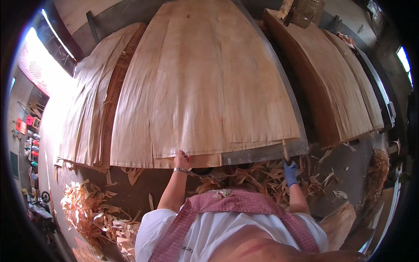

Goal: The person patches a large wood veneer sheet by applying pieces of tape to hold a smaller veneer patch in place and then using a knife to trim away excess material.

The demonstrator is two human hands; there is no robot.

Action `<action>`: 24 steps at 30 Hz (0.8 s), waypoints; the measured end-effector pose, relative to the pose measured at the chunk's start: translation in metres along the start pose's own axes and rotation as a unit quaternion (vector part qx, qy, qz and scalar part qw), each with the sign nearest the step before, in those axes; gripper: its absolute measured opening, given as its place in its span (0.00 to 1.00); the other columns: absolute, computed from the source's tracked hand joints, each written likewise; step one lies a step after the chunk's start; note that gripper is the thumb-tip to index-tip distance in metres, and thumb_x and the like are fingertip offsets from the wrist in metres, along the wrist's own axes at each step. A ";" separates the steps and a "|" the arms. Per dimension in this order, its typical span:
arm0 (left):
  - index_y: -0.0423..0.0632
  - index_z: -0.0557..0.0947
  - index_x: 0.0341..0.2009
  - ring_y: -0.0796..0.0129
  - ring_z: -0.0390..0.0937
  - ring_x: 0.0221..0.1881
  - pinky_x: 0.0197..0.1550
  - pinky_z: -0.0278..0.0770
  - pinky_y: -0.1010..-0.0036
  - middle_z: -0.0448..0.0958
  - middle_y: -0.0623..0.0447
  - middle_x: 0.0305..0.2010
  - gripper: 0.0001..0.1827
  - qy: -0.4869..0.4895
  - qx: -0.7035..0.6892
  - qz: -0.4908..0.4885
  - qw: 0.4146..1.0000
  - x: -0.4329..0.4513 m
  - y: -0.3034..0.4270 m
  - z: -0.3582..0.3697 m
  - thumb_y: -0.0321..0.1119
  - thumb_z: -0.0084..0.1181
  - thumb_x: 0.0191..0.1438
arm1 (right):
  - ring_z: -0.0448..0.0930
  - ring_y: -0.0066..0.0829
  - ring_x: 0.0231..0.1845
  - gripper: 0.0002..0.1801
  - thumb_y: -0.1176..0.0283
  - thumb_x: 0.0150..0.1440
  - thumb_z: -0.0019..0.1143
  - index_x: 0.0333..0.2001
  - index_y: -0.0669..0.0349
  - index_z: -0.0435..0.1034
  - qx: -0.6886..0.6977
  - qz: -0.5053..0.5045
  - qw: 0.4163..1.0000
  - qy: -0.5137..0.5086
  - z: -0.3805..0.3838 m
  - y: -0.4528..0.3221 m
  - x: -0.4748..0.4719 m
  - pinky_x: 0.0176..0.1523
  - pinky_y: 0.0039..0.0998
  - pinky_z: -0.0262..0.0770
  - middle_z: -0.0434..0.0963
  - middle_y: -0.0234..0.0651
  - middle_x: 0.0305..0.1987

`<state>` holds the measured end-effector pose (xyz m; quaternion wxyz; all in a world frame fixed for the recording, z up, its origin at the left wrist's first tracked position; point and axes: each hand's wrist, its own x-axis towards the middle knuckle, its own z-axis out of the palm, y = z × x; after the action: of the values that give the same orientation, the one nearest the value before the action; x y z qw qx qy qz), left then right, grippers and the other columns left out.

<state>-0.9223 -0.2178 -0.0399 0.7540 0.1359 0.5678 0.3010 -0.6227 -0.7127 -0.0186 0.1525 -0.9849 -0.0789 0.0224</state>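
Large sheets of wood veneer [196,82] lie on a work table before me, with a grey metal-looking edge [255,154] showing at the near right. My left hand [181,161], bare and with a metal watch band at the wrist, pinches the near edge of the top veneer sheet. My right hand [290,171], in a blue glove, grips a tool by its dark end; its light wooden-looking part [285,150] reaches the sheet's near right corner. The tool's kind cannot be told.
Stacks of veneer stand at the left [88,108] and right [330,82]. Veneer scraps [88,209] are heaped on the floor at the lower left, with more scraps [271,180] under the near table edge. A loose veneer piece [340,222] lies at the lower right.
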 end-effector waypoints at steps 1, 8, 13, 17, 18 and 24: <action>0.51 0.71 0.24 0.71 0.60 0.15 0.25 0.76 0.73 0.65 0.58 0.19 0.16 0.018 -0.003 0.009 1.000 -0.001 0.009 -0.018 0.44 0.52 0.60 | 0.81 0.50 0.40 0.24 0.51 0.57 0.58 0.38 0.67 0.74 0.075 0.034 0.993 -0.079 -0.006 -0.050 -0.014 0.40 0.42 0.76 0.80 0.51 0.37; 0.51 0.77 0.34 0.70 0.69 0.26 0.23 0.77 0.74 0.72 0.58 0.29 0.11 0.046 0.044 0.027 0.998 0.008 -0.001 0.008 0.42 0.61 0.56 | 0.72 0.32 0.17 0.23 0.51 0.58 0.59 0.28 0.62 0.74 0.384 0.074 0.914 -0.104 0.005 -0.076 0.075 0.25 0.33 0.70 0.76 0.35 0.20; 0.51 0.78 0.31 0.69 0.70 0.24 0.20 0.74 0.74 0.73 0.58 0.29 0.09 0.050 0.024 0.066 0.996 0.013 -0.003 0.000 0.41 0.60 0.58 | 0.66 0.20 0.11 0.22 0.50 0.56 0.61 0.24 0.57 0.73 0.452 0.157 0.860 -0.177 -0.032 -0.019 0.111 0.15 0.28 0.60 0.70 0.26 0.15; 0.49 0.78 0.30 0.68 0.67 0.21 0.19 0.71 0.73 0.72 0.56 0.26 0.10 0.131 0.058 0.105 0.984 0.022 0.016 -0.006 0.40 0.61 0.57 | 0.80 0.42 0.29 0.27 0.50 0.56 0.59 0.29 0.69 0.73 0.298 0.001 0.955 -0.008 -0.006 0.016 0.130 0.36 0.38 0.74 0.78 0.48 0.27; 0.48 0.78 0.29 0.68 0.67 0.20 0.18 0.71 0.73 0.72 0.56 0.25 0.11 0.151 0.065 0.095 0.982 0.022 0.000 0.019 0.40 0.61 0.57 | 0.80 0.47 0.36 0.27 0.51 0.57 0.58 0.33 0.71 0.72 0.217 0.004 0.976 -0.014 -0.002 0.049 0.141 0.40 0.39 0.74 0.78 0.52 0.33; 0.40 0.78 0.36 0.60 0.71 0.28 0.23 0.70 0.66 0.74 0.45 0.32 0.15 0.239 0.134 0.235 0.933 -0.037 -0.052 0.050 0.40 0.59 0.54 | 0.79 0.50 0.43 0.29 0.52 0.58 0.57 0.44 0.73 0.69 0.246 0.075 0.963 -0.083 -0.021 0.097 0.146 0.46 0.39 0.74 0.78 0.55 0.44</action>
<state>-0.8664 -0.2742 -0.0236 0.4789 0.2890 0.7181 0.4141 -0.4630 -0.7867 -0.0315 0.3809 -0.9148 -0.0095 0.1342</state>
